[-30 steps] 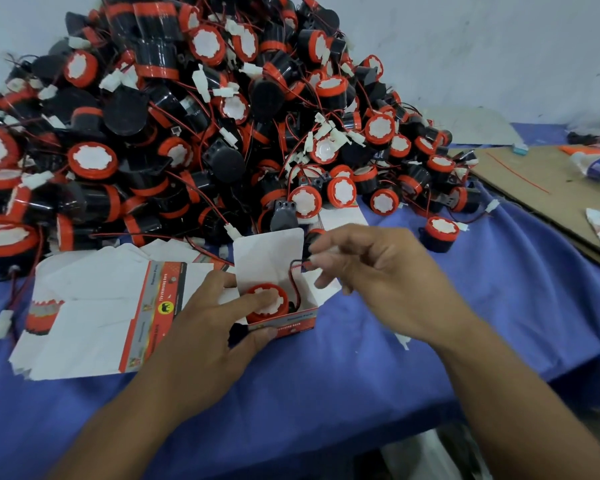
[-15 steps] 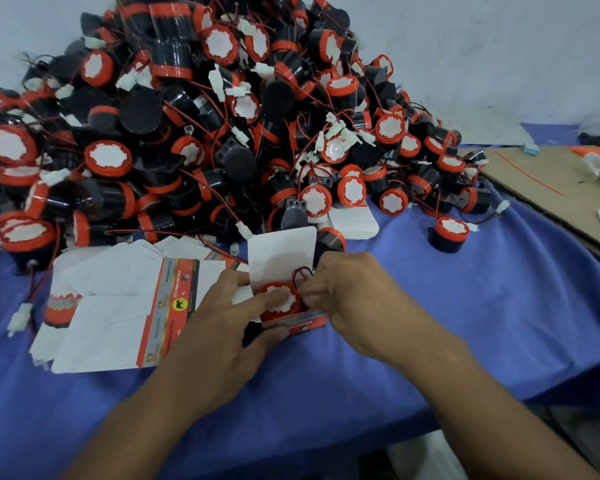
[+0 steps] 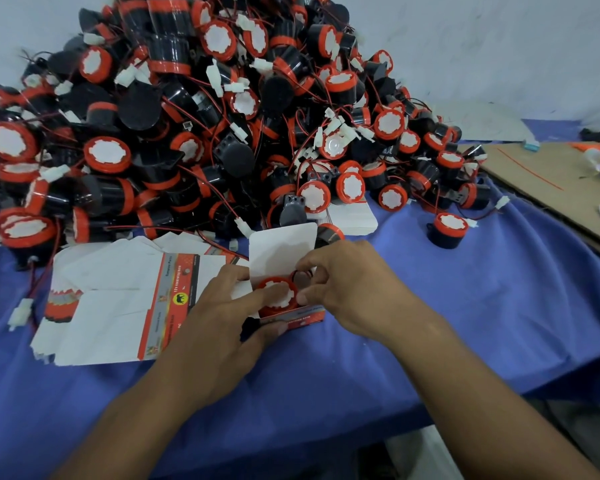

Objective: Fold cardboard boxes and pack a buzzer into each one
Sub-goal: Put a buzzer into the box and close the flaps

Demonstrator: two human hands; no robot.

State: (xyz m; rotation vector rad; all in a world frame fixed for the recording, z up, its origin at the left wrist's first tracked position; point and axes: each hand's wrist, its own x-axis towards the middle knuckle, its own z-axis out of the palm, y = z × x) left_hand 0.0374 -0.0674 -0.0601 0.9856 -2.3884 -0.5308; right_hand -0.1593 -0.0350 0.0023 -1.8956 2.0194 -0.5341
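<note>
From here I see the left hand (image 3: 222, 327) gripping the box (image 3: 293, 316) on the blue cloth (image 3: 465, 323), forefinger pressing the buzzer (image 3: 274, 296) that sits in its open mouth. The right hand (image 3: 347, 292) pinches the wire (image 3: 300, 273). Flat boxes (image 3: 111, 306) lie just left; the buzzer heap (image 3: 222, 116) rises behind.

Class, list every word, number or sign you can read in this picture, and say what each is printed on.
"12v reversing horn": coloured strip of the flat carton, read sideways.
"Genuine Parts": same strip, faint, likely reading.
Yellow disc with a black animal: same strip.
Print on the box front: too blurred to read.
Smaller print lower on the strip: too small.
</note>
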